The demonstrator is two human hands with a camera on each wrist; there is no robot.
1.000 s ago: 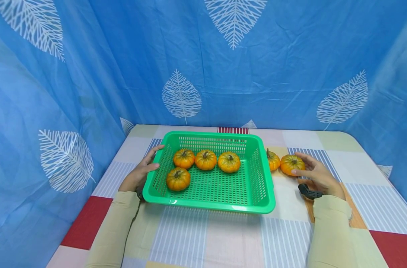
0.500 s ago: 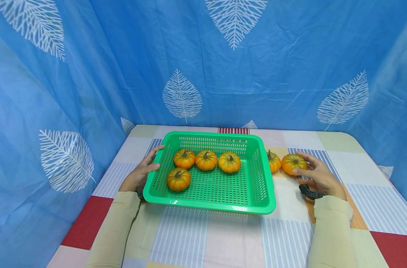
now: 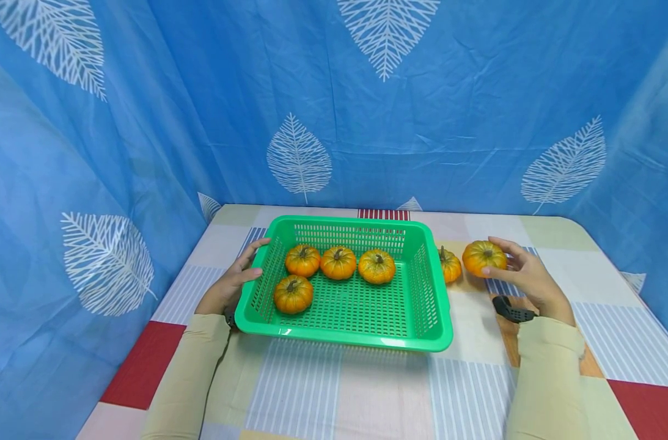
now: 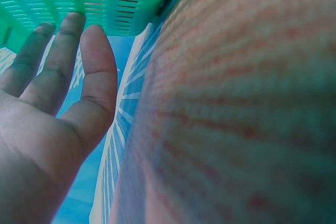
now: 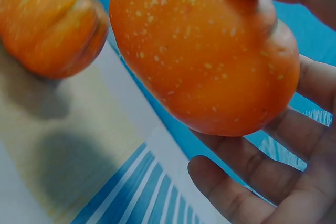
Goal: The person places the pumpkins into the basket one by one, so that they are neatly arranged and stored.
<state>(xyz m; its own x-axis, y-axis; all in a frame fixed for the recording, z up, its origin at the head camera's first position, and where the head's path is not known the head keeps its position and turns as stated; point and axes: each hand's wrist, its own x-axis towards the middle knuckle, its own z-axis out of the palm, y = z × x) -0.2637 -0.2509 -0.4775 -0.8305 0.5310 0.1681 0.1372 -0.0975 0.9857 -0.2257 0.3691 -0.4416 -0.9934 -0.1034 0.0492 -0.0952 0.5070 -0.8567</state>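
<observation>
My right hand (image 3: 534,278) grips a small orange pumpkin (image 3: 484,258) between thumb and fingers. In the right wrist view that pumpkin (image 5: 205,56) hangs above the cloth, its shadow apart from it. Another pumpkin (image 3: 450,266) sits on the table beside the basket's right wall, partly hidden by the rim. My left hand (image 3: 229,282) is at the left side of the green plastic basket (image 3: 345,342). The left wrist view shows its fairly straight fingers (image 4: 68,40) against the slotted wall. Several pumpkins lie inside the basket, among them one at the front left (image 3: 293,294).
A patchwork-patterned cloth (image 3: 383,391) covers the table. Blue curtains (image 3: 212,91) with white leaf prints stand behind it and on both sides. The basket's raised right rim (image 3: 440,305) lies between the right hand's pumpkin and the basket's inside.
My right hand has raised its pumpkin off the table, moving slightly up and away from the neighbouring pumpkin. The left hand and the basket stay where they were.
</observation>
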